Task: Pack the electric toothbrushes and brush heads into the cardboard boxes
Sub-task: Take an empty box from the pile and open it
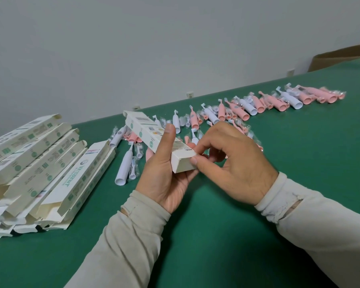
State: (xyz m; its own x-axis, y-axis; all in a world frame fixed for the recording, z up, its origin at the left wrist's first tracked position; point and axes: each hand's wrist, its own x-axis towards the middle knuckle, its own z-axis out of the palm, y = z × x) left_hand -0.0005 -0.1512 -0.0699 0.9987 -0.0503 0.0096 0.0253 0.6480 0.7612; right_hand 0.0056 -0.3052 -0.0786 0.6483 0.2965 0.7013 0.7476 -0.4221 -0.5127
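Note:
My left hand grips a long white cardboard box from below, thumb on its top face, holding it tilted above the green table. My right hand pinches the box's near end flap between thumb and fingers. Beyond the box lies a long row of pink and white electric toothbrushes with bagged brush heads among them. One white toothbrush lies next to a bagged brush head just left of my left hand.
A pile of flat and half-opened white boxes lies at the left of the table. A brown carton stands beyond the table's far right edge. A grey wall with sockets runs behind the table.

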